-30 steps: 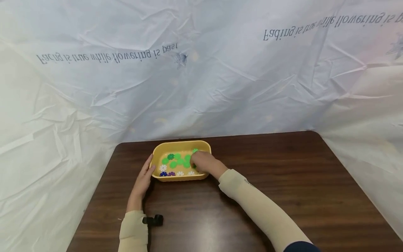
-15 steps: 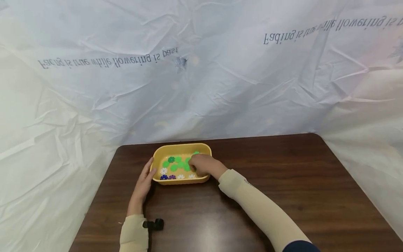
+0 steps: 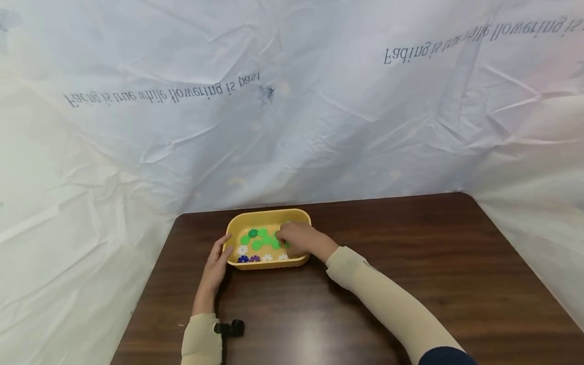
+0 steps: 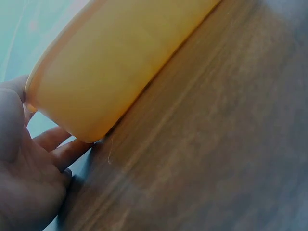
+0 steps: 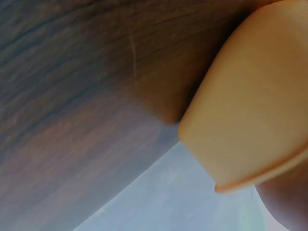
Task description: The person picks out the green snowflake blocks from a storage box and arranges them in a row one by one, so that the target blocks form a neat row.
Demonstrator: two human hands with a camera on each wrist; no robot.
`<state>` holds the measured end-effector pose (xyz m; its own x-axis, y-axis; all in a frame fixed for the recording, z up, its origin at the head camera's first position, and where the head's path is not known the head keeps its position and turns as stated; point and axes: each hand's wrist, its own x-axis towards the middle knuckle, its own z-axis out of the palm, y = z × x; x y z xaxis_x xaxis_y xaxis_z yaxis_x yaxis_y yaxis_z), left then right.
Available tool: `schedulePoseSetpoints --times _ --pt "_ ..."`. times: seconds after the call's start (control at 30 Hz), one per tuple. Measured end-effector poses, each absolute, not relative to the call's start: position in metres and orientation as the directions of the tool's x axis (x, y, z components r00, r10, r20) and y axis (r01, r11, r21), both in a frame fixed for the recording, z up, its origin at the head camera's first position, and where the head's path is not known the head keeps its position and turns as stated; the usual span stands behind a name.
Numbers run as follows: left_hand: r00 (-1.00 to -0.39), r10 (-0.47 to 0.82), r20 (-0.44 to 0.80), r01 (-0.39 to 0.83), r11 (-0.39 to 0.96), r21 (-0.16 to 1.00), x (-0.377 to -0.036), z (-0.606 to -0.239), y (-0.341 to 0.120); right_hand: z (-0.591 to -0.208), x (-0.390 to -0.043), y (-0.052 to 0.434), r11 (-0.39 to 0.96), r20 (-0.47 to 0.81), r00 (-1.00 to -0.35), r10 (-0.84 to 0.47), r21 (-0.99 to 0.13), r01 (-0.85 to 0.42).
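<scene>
Head view first: a yellow tray (image 3: 269,215) sits on the dark wood bench (image 3: 410,284), toward the far left part of it, with a crinkly white sheet (image 3: 319,126) with printed lettering hanging right behind and around the bench. Inside the tray there's a bunch of green flower pieces (image 3: 257,238) in the middle and a row of white flower pieces (image 3: 266,257) plus a blue one (image 3: 243,259) and a purple one (image 3: 255,258) along the near wall. A small black clip (image 3: 231,328) shows by the left sleeve. The right hand (image 3: 298,239) is down inside the tray on the green pieces, fingers curled over them, but it covers its own fingertips so I can't tell if the grip has actually got one. The left hand (image 3: 218,261) rests flat against the tray's left outer wall, fingers straight, grip relaxed. Left wrist view: the tray (image 4: 120,62) from outside, fingers (image 4: 62,149) tucked against its corner down at the bench (image 4: 216,144). Right wrist view: pretty blurry, just the tray's outer corner (image 5: 250,120) over the bench (image 5: 72,96).
</scene>
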<state>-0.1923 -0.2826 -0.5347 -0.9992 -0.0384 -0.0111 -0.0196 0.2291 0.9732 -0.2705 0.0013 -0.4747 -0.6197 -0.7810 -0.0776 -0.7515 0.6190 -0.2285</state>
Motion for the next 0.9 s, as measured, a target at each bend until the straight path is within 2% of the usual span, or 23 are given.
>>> schedulePoseSetpoints --times 0.13,0.37,0.47,0.6,0.7,0.9 --pt "-0.999 -0.051 0.011 -0.001 0.228 0.974 -0.192 -0.539 -0.280 -0.469 -0.268 0.014 0.609 -0.075 -0.619 -0.782 -0.301 -0.734" --pt "-0.997 -0.057 0.042 0.027 0.241 0.970 -0.194 -0.536 -0.281 -0.452 -0.268 0.034 0.560 0.030 -0.620 -0.784 -0.397 -0.727" --pt "-0.997 -0.064 0.041 0.023 0.257 0.966 -0.197 -0.532 -0.279 -0.445 -0.269 0.040 0.549 0.086 -0.640 -0.764 -0.436 -0.714" --pt "-0.998 -0.066 0.019 0.002 0.260 0.966 -0.193 -0.512 -0.272 -0.439 -0.270 0.048 0.555 0.133 -0.666 -0.734 -0.448 -0.701" --pt "-0.997 -0.073 0.006 -0.012 0.242 0.970 -0.189 -0.510 -0.274 -0.438 -0.270 0.054 0.562 0.130 -0.670 -0.731 -0.443 -0.699" --pt "-0.996 -0.086 0.029 0.008 0.239 0.971 -0.194 -0.537 -0.278 -0.441 -0.270 0.072 0.614 0.113 -0.721 -0.684 -0.444 -0.652"
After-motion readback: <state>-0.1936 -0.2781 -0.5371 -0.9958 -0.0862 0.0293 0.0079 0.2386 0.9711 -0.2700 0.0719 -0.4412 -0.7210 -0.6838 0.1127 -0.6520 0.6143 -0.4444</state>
